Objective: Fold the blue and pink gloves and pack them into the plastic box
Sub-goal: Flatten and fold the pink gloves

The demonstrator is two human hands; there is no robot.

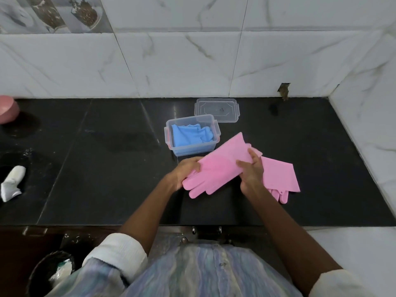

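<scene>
A pink glove (pixel 220 166) is held flat just above the black counter, fingers toward me, cuff toward the box. My left hand (pixel 186 171) grips its left edge near the fingers. My right hand (pixel 251 170) pinches its right edge. A second pink glove (pixel 279 177) lies on the counter under and right of my right hand. The clear plastic box (pixel 191 151) stands open behind the gloves with folded blue gloves (pixel 190 135) inside.
The box's clear lid (pixel 216 109) lies behind the box near the tiled wall. A pink bowl (pixel 7 111) sits at the far left edge, a white cloth (pixel 11 183) lies at the left. The counter's front edge (pixel 192 225) runs below my arms.
</scene>
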